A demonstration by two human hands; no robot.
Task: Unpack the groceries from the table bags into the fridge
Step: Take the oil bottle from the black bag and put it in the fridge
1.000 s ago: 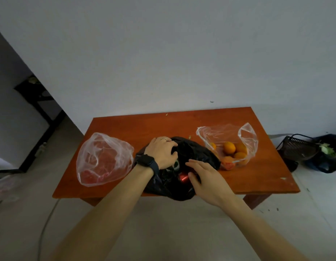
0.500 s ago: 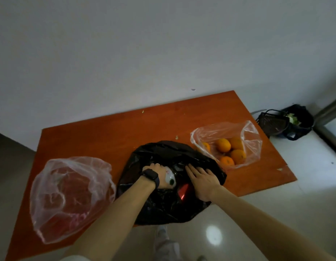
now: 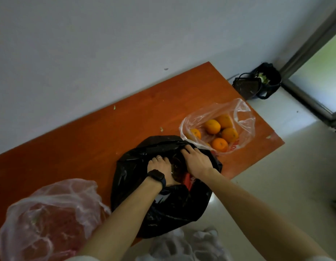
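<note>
A black plastic bag (image 3: 169, 210) lies open at the near edge of the orange-brown table (image 3: 91, 140). My left hand (image 3: 159, 165), with a dark watch on the wrist, curls into the left side of the bag's mouth, and its fingertips are hidden in the folds. My right hand (image 3: 196, 160) grips the far right rim and holds it apart. Between the hands show a dark round item (image 3: 177, 169) and a red packet (image 3: 187, 182). To the right lies a clear bag of oranges (image 3: 238, 117). A pinkish clear bag (image 3: 50, 219) with red contents sits at the left.
The table's far side stands against a white wall. On the floor past its right end are a black basket (image 3: 245, 85) and a dark bag with greens (image 3: 269, 78). A door frame (image 3: 312, 40) runs along the right. White plastic (image 3: 184, 245) lies below the table's near edge.
The view has swung closer and to the right. My right hand moved from the near side of the opening to the far rim. The white item under my left hand is gone from sight.
</note>
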